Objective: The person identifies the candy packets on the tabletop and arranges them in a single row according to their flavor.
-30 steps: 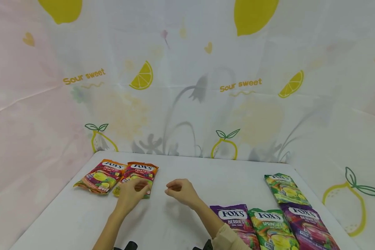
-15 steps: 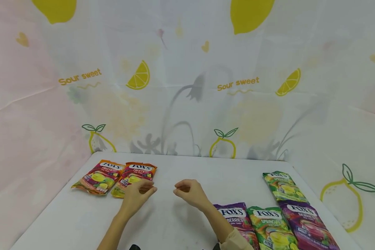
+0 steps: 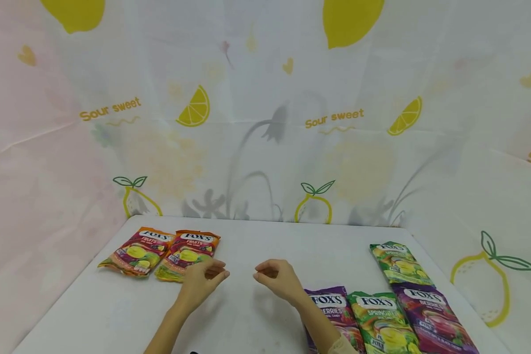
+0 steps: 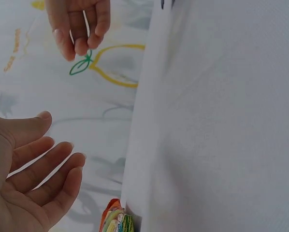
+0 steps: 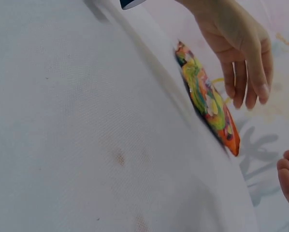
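Both hands hover over the white table, palms facing each other with a gap between, and neither holds anything. My left hand [image 3: 202, 283], fingers loosely bent, is just right of the nearer orange candy bag [image 3: 189, 254] and covers its lower corner in the head view. Another orange candy bag [image 3: 138, 250] labelled Fruits lies to its left. My right hand [image 3: 280, 280] is up and left of a purple candy bag [image 3: 332, 307], whose left part its forearm hides. In the left wrist view the left hand [image 4: 38, 174] shows its relaxed fingers apart from the thumb.
A green candy bag [image 3: 385, 319] lies beside the purple one, and a second purple bag [image 3: 433, 317] is to its right. Behind them lies another green bag [image 3: 401, 263] near the table's right edge. A lemon-printed cloth [image 3: 256, 123] hangs behind the table [image 3: 256, 236].
Both hands have shifted right in the head view, the left one away from the orange bag; the gap between them stays similar. The head view has turned slightly. The bags lie as before.
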{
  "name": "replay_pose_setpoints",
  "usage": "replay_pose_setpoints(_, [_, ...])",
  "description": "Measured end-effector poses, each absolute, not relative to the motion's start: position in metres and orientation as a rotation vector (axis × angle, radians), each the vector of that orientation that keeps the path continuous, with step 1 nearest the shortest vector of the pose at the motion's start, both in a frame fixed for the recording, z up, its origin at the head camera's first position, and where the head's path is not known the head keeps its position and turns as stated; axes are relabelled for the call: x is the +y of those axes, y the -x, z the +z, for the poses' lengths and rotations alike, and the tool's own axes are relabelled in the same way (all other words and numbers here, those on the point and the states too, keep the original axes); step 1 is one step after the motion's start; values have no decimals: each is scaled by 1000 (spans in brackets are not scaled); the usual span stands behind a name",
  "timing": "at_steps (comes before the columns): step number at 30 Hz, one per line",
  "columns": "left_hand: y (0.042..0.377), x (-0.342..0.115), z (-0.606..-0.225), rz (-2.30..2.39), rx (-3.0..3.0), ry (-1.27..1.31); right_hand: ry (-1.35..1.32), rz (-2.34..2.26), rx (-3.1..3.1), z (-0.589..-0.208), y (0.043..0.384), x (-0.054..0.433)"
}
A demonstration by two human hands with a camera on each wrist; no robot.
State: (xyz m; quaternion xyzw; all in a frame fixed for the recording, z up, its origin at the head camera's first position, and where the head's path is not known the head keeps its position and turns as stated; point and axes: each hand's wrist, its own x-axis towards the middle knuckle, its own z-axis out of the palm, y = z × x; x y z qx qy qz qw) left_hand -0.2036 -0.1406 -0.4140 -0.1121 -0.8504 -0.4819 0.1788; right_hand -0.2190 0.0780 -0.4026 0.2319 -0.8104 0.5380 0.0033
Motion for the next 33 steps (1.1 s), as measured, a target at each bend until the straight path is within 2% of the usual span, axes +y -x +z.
replay_pose_setpoints(33, [197, -93, -435, -1439, -2489, 737, -518, 1802, -2560, -414, 194, 122])
